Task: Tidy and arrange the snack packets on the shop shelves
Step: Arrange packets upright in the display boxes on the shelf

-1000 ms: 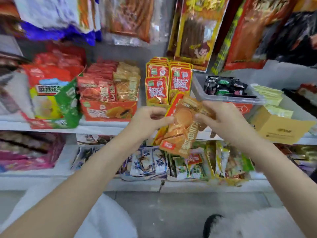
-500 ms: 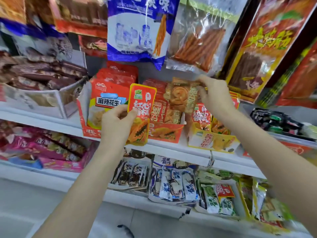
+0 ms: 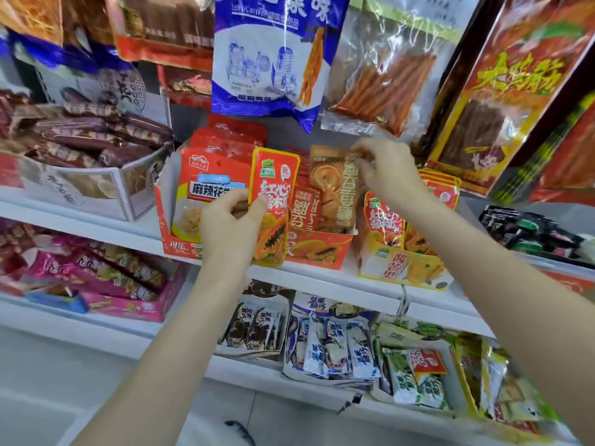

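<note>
My left hand (image 3: 229, 225) pinches a red-and-yellow papaya snack packet (image 3: 273, 201) by its left edge, holding it upright in front of the orange display box (image 3: 317, 249) on the middle shelf. My right hand (image 3: 386, 170) grips the top of an orange-brown snack packet (image 3: 335, 188) that stands at the right end of that box, beside smaller red packets (image 3: 305, 207). To the right, a yellow display box (image 3: 396, 262) holds more papaya packets.
A red box of peanut packets (image 3: 206, 188) stands left of my left hand. Large bags (image 3: 267, 56) hang above. A white box of dark packets (image 3: 83, 146) sits far left. The lower shelf (image 3: 322, 378) carries several blue, white and green packets; pink packets (image 3: 106, 278) lie lower left.
Both hands split the two packets apart and rose to the middle shelf. My right hand has set the orange-brown packet lower into the orange box; my left holds the papaya packet in front.
</note>
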{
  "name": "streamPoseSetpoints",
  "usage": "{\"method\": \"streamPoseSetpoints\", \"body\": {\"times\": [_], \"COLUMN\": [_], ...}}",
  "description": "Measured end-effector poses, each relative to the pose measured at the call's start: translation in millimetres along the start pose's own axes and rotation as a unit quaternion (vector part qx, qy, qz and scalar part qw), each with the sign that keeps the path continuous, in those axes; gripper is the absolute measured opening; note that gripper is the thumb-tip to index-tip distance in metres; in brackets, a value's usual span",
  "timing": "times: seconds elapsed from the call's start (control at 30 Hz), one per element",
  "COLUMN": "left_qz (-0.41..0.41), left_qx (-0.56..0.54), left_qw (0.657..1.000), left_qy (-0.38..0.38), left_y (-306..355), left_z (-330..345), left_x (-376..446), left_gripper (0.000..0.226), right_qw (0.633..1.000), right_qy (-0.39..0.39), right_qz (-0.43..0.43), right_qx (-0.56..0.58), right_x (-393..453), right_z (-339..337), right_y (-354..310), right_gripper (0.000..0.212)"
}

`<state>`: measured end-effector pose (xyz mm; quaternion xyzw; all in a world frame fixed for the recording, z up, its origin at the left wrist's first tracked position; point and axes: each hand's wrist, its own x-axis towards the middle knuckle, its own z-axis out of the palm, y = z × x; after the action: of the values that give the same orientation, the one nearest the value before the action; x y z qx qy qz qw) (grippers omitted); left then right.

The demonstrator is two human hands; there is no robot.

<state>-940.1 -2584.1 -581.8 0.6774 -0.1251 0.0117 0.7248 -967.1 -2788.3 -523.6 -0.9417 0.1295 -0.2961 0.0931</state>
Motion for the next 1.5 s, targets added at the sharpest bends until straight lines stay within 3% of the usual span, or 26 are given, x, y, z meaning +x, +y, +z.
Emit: {"method": "streamPoseSetpoints", "body": {"times": [0.17,0.27,0.37,0.5,0.57,0.67,0.7,0.8,0.93,1.1,1.17,1.23,1.37,1.43,1.5], "left_qz": [0.013,0.024,0.032,0.04,0.042,0.041,0.042,0.044,0.038,0.019,0.028,0.039,0.005,0.004,0.03], "left_qx": [0.002,0.01,0.02,0.027,0.032,0.033,0.035,0.037,0.033,0.033,0.036,0.048,0.044,0.04,0.071], "left_qw": [1.0,0.999,0.999,0.999,0.998,0.998,0.998,0.998,0.999,0.999,0.998,0.995,0.978,0.969,0.965], "left_qy": [0.019,0.021,0.024,0.018,0.016,0.02,0.02,0.016,0.009,-0.027,-0.045,-0.078,-0.202,-0.245,-0.251], "left_y": [2,3,4,3,2,0,-1,-4,-4,-6,-7,-6,0,1,1], "left_z": [-2,-1,-1,1,0,-4,-5,-6,-6,-2,-1,0,16,30,46], "left_x": [-1,-2,-2,-3,-3,1,2,3,2,2,-1,-3,-11,-16,-21], "left_gripper": [0.015,0.014,0.02,0.022,0.02,0.014,0.012,0.01,0.009,0.013,0.014,0.016,0.018,0.012,0.006], "right_qw": [0.995,0.992,0.993,0.978,0.983,0.998,1.0,0.989,0.974,0.972,0.97,0.945,0.824,0.822,0.838], "right_qy": [-0.074,-0.102,-0.09,-0.135,-0.099,0.039,0.025,-0.112,-0.094,-0.143,-0.109,-0.076,-0.188,-0.198,-0.138], "right_qz": [0.014,0.052,0.076,0.072,0.07,0.006,0.006,0.073,0.134,0.129,0.142,0.166,0.196,0.203,0.228], "right_qx": [-0.069,-0.042,-0.025,-0.145,-0.138,-0.059,-0.014,0.059,0.157,0.136,0.164,0.271,0.497,0.494,0.475], "right_x": [-27,-25,-22,-21,-23,-34,-37,-39,-32,-36,-45,-60,-95,-104,-105], "right_z": [27,28,31,45,45,40,39,46,58,54,43,27,-5,-11,-20], "right_y": [15,14,10,12,12,2,-3,-13,-20,-18,-12,-8,-6,-2,7], "right_gripper": [0.03,0.025,0.029,0.024,0.029,0.029,0.026,0.02,0.014,0.018,0.017,0.016,0.033,0.028,0.021]}}
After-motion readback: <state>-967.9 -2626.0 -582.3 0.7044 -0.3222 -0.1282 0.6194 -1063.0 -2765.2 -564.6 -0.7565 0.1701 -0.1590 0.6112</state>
